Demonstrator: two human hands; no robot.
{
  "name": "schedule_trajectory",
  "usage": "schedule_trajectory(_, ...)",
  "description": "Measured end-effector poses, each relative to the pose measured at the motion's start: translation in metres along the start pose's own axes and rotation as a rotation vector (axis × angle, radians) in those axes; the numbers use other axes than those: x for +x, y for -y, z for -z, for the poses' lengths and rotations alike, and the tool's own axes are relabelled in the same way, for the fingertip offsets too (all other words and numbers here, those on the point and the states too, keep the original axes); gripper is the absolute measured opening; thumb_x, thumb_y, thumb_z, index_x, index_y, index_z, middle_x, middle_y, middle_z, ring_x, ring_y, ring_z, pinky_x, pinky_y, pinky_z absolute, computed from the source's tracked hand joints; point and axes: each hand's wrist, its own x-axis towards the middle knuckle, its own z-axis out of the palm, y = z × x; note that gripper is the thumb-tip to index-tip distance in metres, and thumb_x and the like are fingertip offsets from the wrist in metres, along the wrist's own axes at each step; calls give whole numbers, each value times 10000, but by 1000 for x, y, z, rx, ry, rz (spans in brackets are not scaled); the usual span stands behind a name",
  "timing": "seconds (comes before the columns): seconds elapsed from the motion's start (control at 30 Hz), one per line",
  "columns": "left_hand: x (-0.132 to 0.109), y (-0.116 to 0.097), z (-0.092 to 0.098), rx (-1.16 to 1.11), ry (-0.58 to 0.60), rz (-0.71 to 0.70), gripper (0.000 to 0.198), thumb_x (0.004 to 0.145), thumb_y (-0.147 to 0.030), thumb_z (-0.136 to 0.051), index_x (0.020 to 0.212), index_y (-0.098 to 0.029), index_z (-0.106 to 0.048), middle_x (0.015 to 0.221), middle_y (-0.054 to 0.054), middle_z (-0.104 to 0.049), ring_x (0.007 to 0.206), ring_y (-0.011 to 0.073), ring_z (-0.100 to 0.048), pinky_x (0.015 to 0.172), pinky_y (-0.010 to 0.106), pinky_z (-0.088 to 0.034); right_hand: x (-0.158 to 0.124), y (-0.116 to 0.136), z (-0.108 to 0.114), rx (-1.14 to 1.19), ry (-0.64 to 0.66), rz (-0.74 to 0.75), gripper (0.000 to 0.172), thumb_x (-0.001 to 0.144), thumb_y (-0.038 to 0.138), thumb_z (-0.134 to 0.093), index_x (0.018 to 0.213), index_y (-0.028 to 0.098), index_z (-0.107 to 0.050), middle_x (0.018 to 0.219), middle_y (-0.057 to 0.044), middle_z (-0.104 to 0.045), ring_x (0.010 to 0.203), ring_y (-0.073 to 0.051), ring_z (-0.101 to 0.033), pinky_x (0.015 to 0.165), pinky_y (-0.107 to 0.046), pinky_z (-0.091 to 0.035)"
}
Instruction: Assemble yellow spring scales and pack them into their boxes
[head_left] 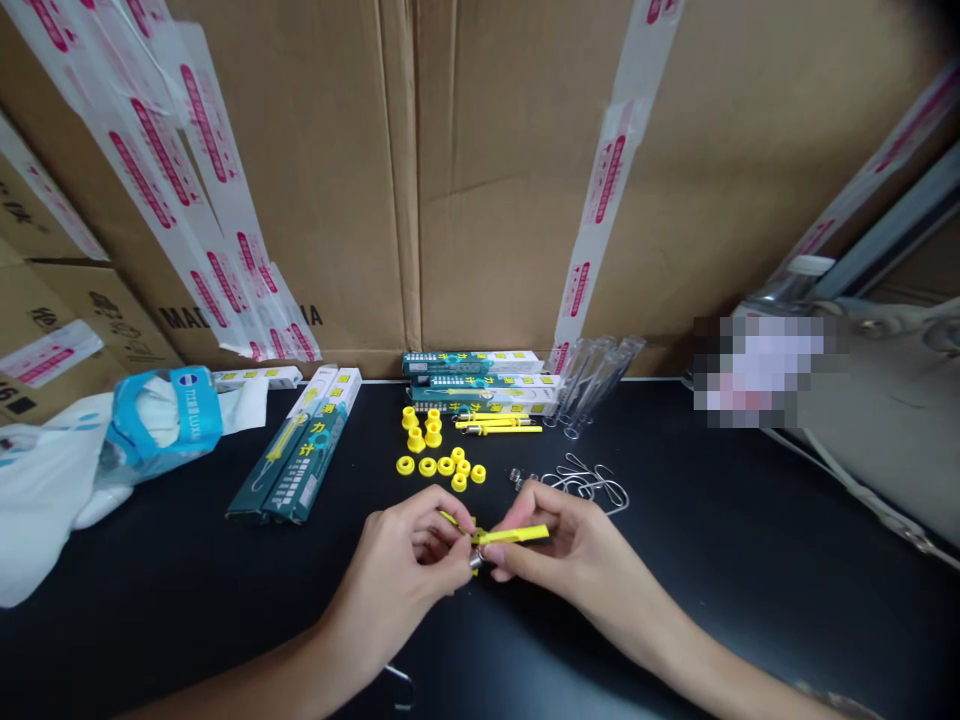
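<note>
In the head view, my right hand (559, 530) pinches a yellow plastic rod (525, 536) whose flat end points right. My left hand (420, 550) is closed around the other end of the yellow rod, its fingertips nearly meeting those of my right. Between the fingertips shows a small shiny metal part (476, 560), partly hidden, possibly a spring. Just beyond my hands lie several small yellow rings (427, 467) and flanged yellow caps (415, 438). Farther back are more yellow rods (501, 429) with metal parts on them. Wire hooks (592, 485) lie beyond my right hand.
Spring scale boxes (319, 450) lie at left, and more boxes (487, 392) are stacked at the back beside clear tubes (592, 380). A tissue pack (165, 420) is at far left. A bottle (810, 268) and pale bag (885, 400) stand right. Cardboard (510, 200) walls the back.
</note>
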Motion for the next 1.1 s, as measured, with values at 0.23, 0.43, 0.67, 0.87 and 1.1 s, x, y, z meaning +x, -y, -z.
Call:
schedule_trajectory(0.23,0,-9,0,182,35,-93,77,800,-235,-645,835,-176,-681,684,-3,-726,599,141,-663,543,203,-483,3,2,3,-50,-41,-10,357,624,354,-920,699,185,-615,658,32,-729,625,-127,-707,628,-208,-544)
schedule_trajectory(0.43,-3,-26,1,383,11,-209,147,866,-206,-632,809,-233,-765,722,-41,-778,643,143,-728,599,187,-522,0,8,5,32,-66,-22,381,575,347,-943,681,180,-618,666,31,-743,630,-128,-730,645,-202,-573)
schedule_trajectory(0.67,-9,-30,-6,643,-131,-494,139,868,-108,-653,826,-201,-747,787,-21,-779,664,149,-728,628,206,-529,-4,13,6,178,-59,-16,371,605,338,-936,689,178,-612,716,2,-775,682,-140,-754,736,-225,-612)
schedule_trajectory(0.87,-10,-27,-7,663,-233,-675,143,933,-128,-608,934,-189,-737,895,9,-791,760,157,-749,739,224,-577,-7,18,9,306,9,14,239,778,294,-842,744,177,-637,801,-13,-773,848,-148,-747,920,-292,-574)
schedule_trajectory(1.1,-7,-26,-3,663,-271,-647,160,890,-85,-657,982,-186,-740,936,7,-788,799,162,-756,769,231,-595,-13,24,8,269,86,43,224,851,287,-783,753,201,-600,917,-52,-792,1047,-198,-712,1000,-327,-479)
